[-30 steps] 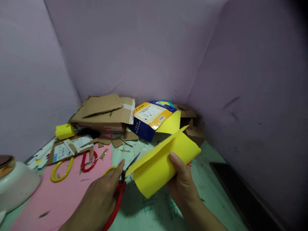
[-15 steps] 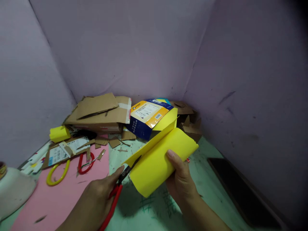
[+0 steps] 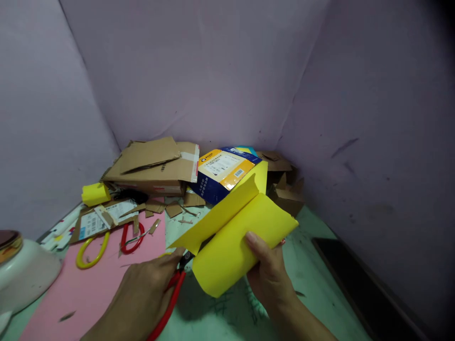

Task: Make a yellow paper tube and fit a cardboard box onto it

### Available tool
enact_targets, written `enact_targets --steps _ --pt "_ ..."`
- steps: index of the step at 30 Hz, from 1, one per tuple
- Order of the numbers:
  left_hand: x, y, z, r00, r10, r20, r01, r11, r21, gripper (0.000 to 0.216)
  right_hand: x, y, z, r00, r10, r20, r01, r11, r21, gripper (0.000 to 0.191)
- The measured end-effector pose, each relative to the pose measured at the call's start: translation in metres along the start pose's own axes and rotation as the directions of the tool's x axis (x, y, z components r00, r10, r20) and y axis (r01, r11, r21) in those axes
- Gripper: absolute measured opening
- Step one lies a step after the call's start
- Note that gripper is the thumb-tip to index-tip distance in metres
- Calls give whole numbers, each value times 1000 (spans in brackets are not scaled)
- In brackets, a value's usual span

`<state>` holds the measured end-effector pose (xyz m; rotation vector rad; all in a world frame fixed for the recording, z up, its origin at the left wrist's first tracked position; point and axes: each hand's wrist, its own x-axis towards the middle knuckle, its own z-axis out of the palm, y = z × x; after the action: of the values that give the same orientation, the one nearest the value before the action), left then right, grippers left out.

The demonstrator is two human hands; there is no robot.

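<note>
My left hand [image 3: 142, 293] is closed on a pair of red-handled scissors [image 3: 170, 298], and the blades sit inside a curled yellow paper sheet [image 3: 234, 237]. My right hand [image 3: 270, 274] grips that sheet from below, thumb on top, holding it above the green tabletop [image 3: 309, 284]. A cut strip of the yellow paper lifts away along the sheet's left edge.
A pink sheet [image 3: 92, 284] lies at the left with a second pair of scissors, red and yellow handled [image 3: 106, 241], on it. Cardboard pieces [image 3: 156, 166], a blue and yellow box [image 3: 223, 173] and a yellow roll [image 3: 95, 193] sit at the back. A white bowl [image 3: 24, 274] stands far left.
The scissors have run further into the yellow sheet, and the cut strip has peeled up and away to the left. Both hands have stayed in nearly the same place.
</note>
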<state>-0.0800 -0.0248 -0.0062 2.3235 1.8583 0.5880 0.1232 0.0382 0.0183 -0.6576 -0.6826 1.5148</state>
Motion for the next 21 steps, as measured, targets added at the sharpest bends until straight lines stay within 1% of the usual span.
enact_targets --steps 2,4,9,11,14,17,19,21 --pt "-1 -1 2 998 5 -61 -2 998 58 34 -1 0 -1 1000 -4 -5 4 1000 0 69" --pt "-1 0 1 996 18 -92 -12 998 68 33 -1 0 -2 1000 -6 -10 6 1000 -1 69" --pt "1 7 -5 989 80 -121 -83 996 -22 31 1 1 -9 999 -6 -43 6 1000 21 73" --pt "1 9 -6 988 90 -122 -98 994 -57 31 2 2 -13 998 27 -57 -25 999 36 78" --pt "2 10 -7 989 94 -113 -101 993 -65 30 3 4 -19 997 44 -68 -42 999 31 85" --pt "3 13 -9 991 66 -115 -72 996 -48 28 2 8 -21 998 41 -40 -41 999 -7 87" --pt "4 16 -11 994 50 -94 -54 998 -36 28 0 11 -21 1000 30 -8 -30 999 -36 87" --pt "4 19 -14 996 58 -71 -60 998 -27 28 -3 13 -19 1000 20 4 -20 998 -56 86"
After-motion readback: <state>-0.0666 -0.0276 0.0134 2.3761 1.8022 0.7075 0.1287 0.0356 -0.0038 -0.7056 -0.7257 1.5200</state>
